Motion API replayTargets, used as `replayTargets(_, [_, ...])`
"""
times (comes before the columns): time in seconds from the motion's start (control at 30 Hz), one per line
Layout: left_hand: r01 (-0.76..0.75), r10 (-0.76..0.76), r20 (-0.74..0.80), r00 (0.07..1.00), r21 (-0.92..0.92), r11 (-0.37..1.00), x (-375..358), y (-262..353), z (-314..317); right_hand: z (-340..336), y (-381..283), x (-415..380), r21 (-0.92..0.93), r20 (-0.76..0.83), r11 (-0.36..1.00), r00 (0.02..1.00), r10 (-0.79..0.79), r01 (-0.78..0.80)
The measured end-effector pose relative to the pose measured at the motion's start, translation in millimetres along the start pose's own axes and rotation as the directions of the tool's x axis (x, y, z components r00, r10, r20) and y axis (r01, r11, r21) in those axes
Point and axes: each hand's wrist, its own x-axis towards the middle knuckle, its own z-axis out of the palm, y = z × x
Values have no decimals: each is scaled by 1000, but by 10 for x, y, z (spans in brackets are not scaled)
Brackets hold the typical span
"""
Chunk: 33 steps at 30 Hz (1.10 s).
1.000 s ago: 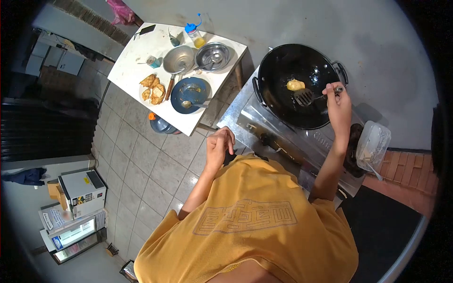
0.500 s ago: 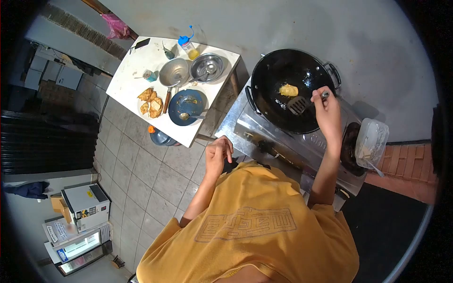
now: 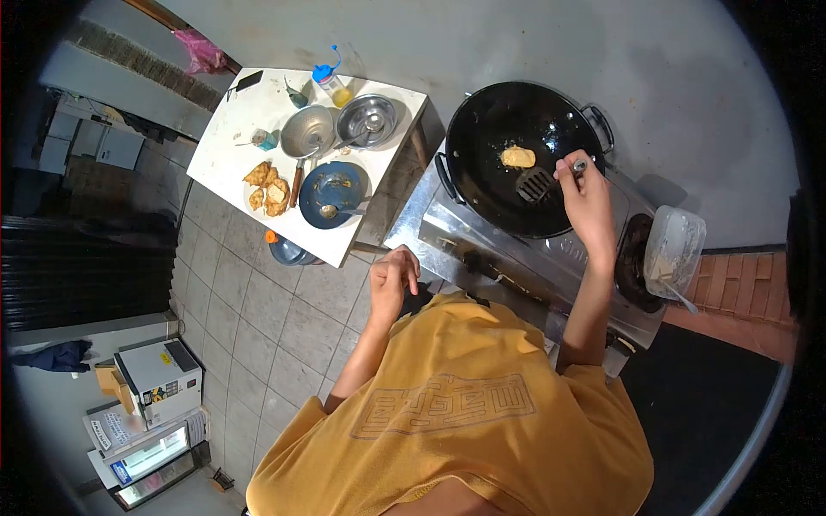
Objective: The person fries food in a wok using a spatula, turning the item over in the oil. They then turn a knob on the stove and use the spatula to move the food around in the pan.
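Observation:
My right hand (image 3: 587, 199) is closed around the handle of a slotted spatula (image 3: 534, 184) over a black wok (image 3: 482, 199). The spatula's dark slotted blade rests low in the wok, just below a golden piece of fried food (image 3: 518, 156). A little oil shines around the food. My left hand (image 3: 393, 277) hangs in front of my body with its fingers loosely curled in, and nothing shows in it. It is near the stove's left corner, apart from the wok.
The wok sits on a metal gas stove (image 3: 482, 245). A clear plastic tub (image 3: 675, 249) with a utensil stands at right. On the white table (image 3: 225, 185) are a plate of fried pieces (image 3: 268, 187), a blue bowl (image 3: 332, 194), two metal vessels and an oil bottle (image 3: 331, 84).
The whole view has shifted slightly. The spatula blade still lies beside the food, and my right hand keeps its hold. My left hand stays curled in about the same place.

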Motion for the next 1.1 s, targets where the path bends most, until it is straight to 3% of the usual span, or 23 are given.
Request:
replayTargets(0.17, [-20, 20, -10, 1000, 4, 1000, 19, -20, -37, -15, -57, -16, 104, -33, 994, 999, -18, 22])
replayTargets(0.37, [-43, 43, 6, 999, 15, 999, 62, -25, -28, -38, -38, -22, -1, -2, 1000, 1000, 11, -11])
replayTargets(0.57, [-21, 21, -10, 1000, 13, 1000, 65, 5, -27, -17, 2, -2, 103, -44, 995, 999, 13, -8])
replayTargets(0.77, [-43, 43, 1, 999, 12, 999, 65, -15, -28, -27, 8, -24, 13, 14, 1000, 1000, 24, -24])
replayTargets(0.97, [-9, 9, -13, 1000, 8, 1000, 50, 12, -35, -3, 32, -30, 82, -63, 996, 998, -12, 17])
replayTargets(1.1, [-10, 10, -15, 1000, 13, 1000, 41, 13, -33, -11, 23, -21, 42, -22, 999, 999, 29, -28])
